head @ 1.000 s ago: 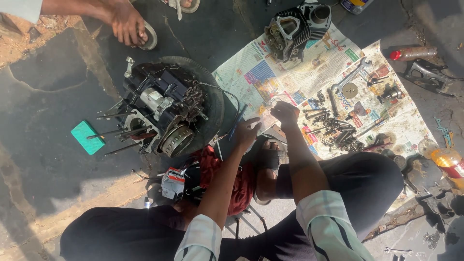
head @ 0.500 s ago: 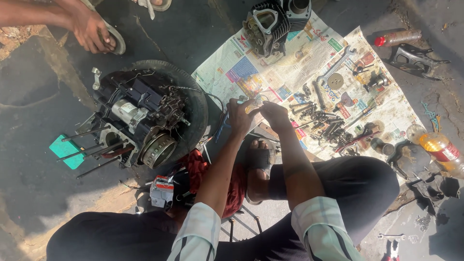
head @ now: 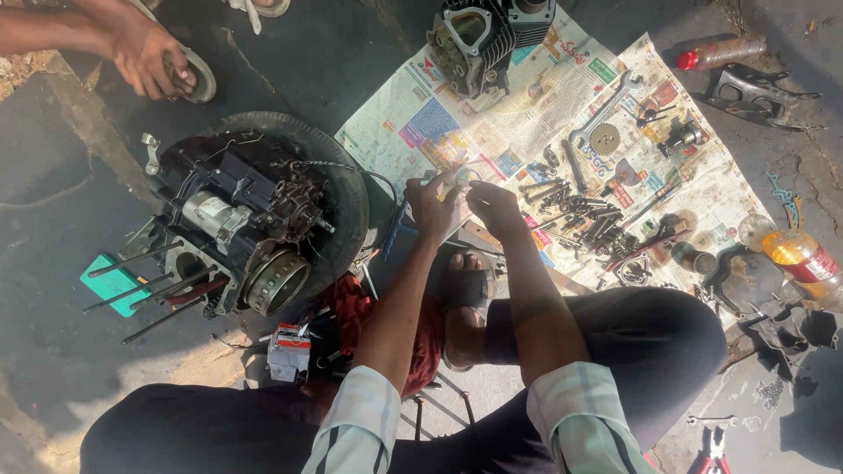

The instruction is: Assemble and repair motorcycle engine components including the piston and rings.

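My left hand (head: 434, 207) and my right hand (head: 493, 205) meet fingertip to fingertip above the near edge of a spread newspaper (head: 457, 114). Between them they pinch a small thin part (head: 457, 179); its shape is too small to tell. Just left of my hands an engine crankcase (head: 233, 230) with long studs lies in an old tyre (head: 344, 180). To the right, on the paper, is a heap of bolts and small parts (head: 584, 215). My sandalled foot (head: 465, 294) rests below my hands.
A finned cylinder head (head: 487, 35), a spanner (head: 604, 111) and a gear (head: 604, 139) lie on the paper. Another person's hand (head: 151, 58) holds a round part at top left. Nearby are an orange bottle (head: 801, 260), a green box (head: 110, 283), a red cloth (head: 353, 307) and red pliers (head: 711, 449).
My two hands have come closer together and now touch at the fingertips. The view has shifted, so the engine and newspaper sit lower and more to the left.
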